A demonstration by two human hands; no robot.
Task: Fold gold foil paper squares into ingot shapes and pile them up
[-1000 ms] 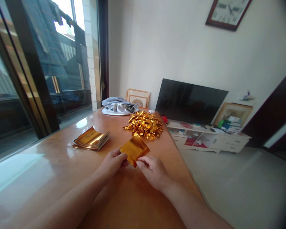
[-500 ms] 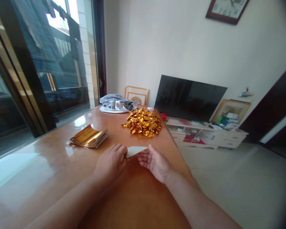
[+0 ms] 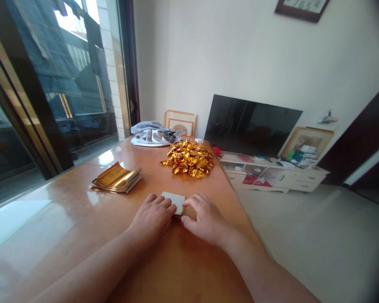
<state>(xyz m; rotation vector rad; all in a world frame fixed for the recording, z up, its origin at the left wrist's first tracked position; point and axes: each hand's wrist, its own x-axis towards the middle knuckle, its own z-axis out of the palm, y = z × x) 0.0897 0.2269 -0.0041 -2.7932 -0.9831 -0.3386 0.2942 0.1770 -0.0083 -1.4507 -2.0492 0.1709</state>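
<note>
A small folded sheet of gold foil paper (image 3: 176,198) lies with its pale side up at the near part of the table. My left hand (image 3: 154,212) is closed over its left side, fingers bent on top and thumb hidden. At the right edge of the sheet, my right hand (image 3: 205,216) curves inward with thumb and forefinger apart, the forefinger tip touching the edge. Beyond the left hand sits a stack of gold foil sheets (image 3: 117,176), slightly curled. Farther off is a heap of folded gold foil pieces (image 3: 191,158).
The glossy wooden table (image 3: 91,235) has its right edge beside my right forearm. Grey cloth (image 3: 153,134) lies bunched at its far end. A television (image 3: 252,126) and a low white cabinet (image 3: 290,179) stand beyond. A glass sliding door (image 3: 66,84) is on the left.
The sheet has come down from a tilted, raised position and now looks smaller and flatter. My right hand has turned from palm-up to palm-down at its edge.
</note>
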